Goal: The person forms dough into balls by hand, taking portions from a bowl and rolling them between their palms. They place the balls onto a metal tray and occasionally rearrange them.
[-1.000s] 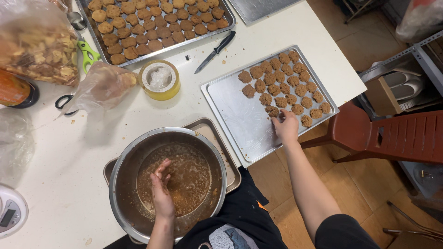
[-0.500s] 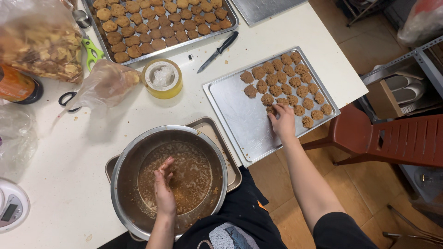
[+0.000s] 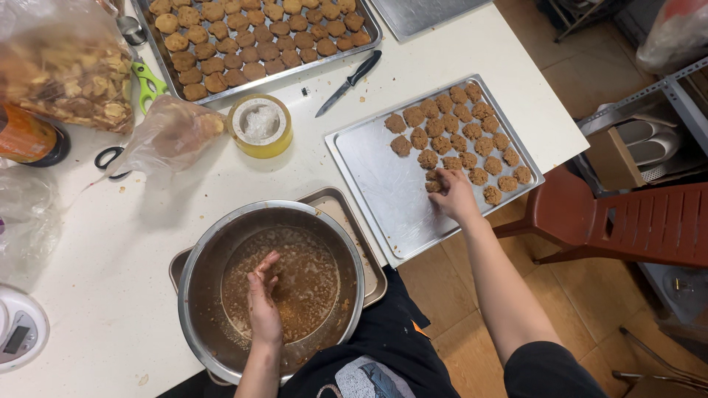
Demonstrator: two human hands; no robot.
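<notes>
Steel gleams under both hands: the right hand (image 3: 453,195) rests fingertips-down on a small brown dough lump (image 3: 434,184) at the near edge of the rows on the baking tray (image 3: 383,184), fingers curled loosely over it rather than clenched; whether it still pinches the lump I cannot tell. To do this well, I judge the lump should sit level with its neighbours, just apart from them, and be let go cleanly so that it keeps its shape. The left hand (image 3: 263,302) is down inside the large mixing bowl (image 3: 203,250), fingers half-cupped over the crumbly brown mixture (image 3: 310,284); it seems to gather a portion, though what it holds is hidden. Seen from the bowl, the tray lies at about two o'clock on the white worktop (image 3: 103,243), near but not touching.
</notes>
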